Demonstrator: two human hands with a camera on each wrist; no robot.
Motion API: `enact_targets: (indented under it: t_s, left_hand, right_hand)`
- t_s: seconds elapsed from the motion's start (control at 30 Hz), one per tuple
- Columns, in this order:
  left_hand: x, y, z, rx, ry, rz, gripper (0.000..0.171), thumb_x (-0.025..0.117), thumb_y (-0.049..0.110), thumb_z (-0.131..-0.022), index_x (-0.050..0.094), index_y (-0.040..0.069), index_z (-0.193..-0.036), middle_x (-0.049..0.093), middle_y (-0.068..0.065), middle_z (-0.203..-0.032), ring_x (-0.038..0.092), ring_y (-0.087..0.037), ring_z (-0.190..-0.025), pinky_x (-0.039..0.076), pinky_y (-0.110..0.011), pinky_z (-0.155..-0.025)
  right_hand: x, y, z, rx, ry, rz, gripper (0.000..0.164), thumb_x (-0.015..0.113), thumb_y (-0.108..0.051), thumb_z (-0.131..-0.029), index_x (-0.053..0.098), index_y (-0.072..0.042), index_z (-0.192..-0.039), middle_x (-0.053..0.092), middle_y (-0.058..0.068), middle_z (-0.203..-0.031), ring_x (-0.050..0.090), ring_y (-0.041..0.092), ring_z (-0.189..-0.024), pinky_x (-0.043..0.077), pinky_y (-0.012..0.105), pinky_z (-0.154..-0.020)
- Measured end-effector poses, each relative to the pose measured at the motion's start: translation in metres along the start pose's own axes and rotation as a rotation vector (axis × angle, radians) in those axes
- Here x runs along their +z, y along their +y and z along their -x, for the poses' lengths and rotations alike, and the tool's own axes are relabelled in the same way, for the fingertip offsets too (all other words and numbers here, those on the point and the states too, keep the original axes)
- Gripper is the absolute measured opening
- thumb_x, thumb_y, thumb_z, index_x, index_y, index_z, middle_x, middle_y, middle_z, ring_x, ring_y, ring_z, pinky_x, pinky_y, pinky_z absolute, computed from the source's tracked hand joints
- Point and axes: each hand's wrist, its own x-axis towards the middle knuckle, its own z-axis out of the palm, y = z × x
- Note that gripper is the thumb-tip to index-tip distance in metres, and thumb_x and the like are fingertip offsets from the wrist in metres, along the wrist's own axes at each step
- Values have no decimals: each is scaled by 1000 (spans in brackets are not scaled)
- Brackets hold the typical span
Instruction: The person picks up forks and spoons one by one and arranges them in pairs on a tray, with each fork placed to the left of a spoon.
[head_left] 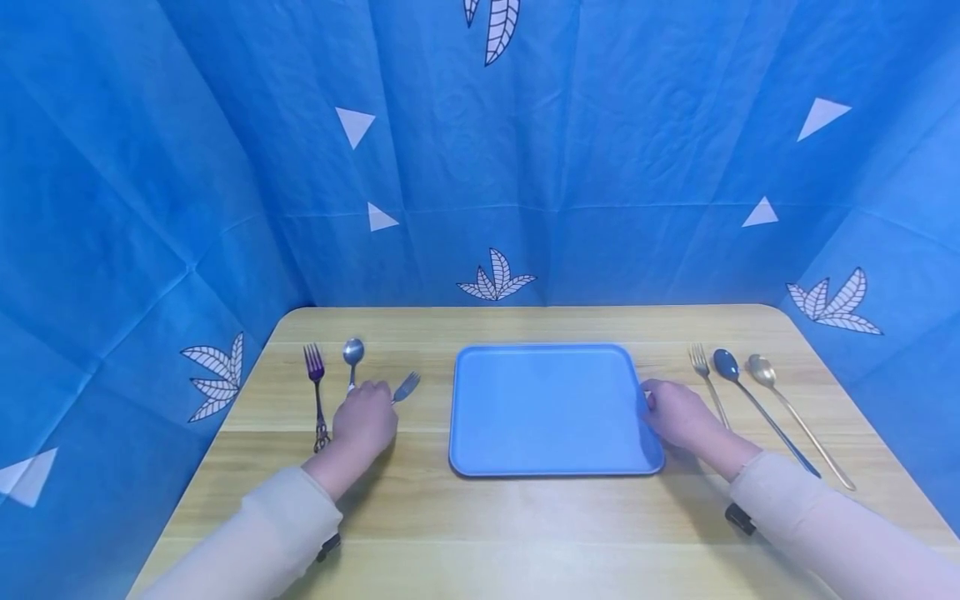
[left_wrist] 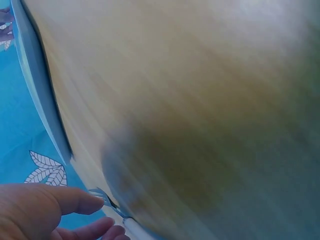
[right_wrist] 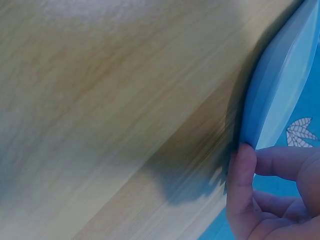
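Note:
A blue rectangular tray lies on the wooden table. My right hand pinches the tray's right edge. In the right wrist view, one finger is outside the tray wall and the thumb is on its inner side. To the left of the tray, my left hand is over a small fork, whose head sticks out past the fingers. The left wrist view shows thumb and fingers apart, close to the fork's light handle. A silver spoon is partly hidden behind that hand.
A purple fork lies at the far left. Right of the tray are a gold-toned fork, a dark spoon and a gold spoon, all long-handled. Blue patterned cloth hangs behind and beside the table.

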Motion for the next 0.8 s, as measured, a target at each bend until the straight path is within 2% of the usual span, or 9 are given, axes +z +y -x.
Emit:
enact_targets:
  t_s: [0.23, 0.43, 0.63, 0.8]
  left_hand:
    - [2, -3, -3, -48, -66, 10, 22, 63, 7, -88, 60, -8, -104, 58, -17, -88, 59, -31, -73, 54, -44, -59]
    - [3, -3, -5, -62, -99, 21, 23, 61, 7, -89, 59, -8, -107, 59, -18, -89, 59, -31, -73, 54, -44, -58]
    - [7, -5, -7, -60, -112, 17, 20, 62, 8, -90, 60, -6, -103, 60, -17, -88, 61, -32, -75, 54, -45, -59]
    - [6, -4, -8, -45, -143, 31, 19, 64, 8, -89, 60, -6, -100, 60, -14, -83, 59, -28, -70, 53, -42, -57]
  right_hand:
    - [1, 1, -1, -14, 7, 2, 44, 63, -1, -84, 56, 15, -125, 69, 27, -100, 66, 43, -92, 53, 54, -81]
    - [2, 2, -1, -19, 10, 3, 43, 62, -1, -84, 58, 14, -124, 70, 22, -95, 66, 35, -85, 54, 52, -78]
    - [0, 1, -1, -15, 4, 1, 44, 62, 0, -83, 57, 14, -124, 70, 24, -97, 66, 35, -85, 54, 52, -78]
    - [1, 1, 0, -15, 9, 5, 43, 63, 0, -84, 57, 15, -124, 69, 24, -97, 66, 35, -84, 54, 52, -78]
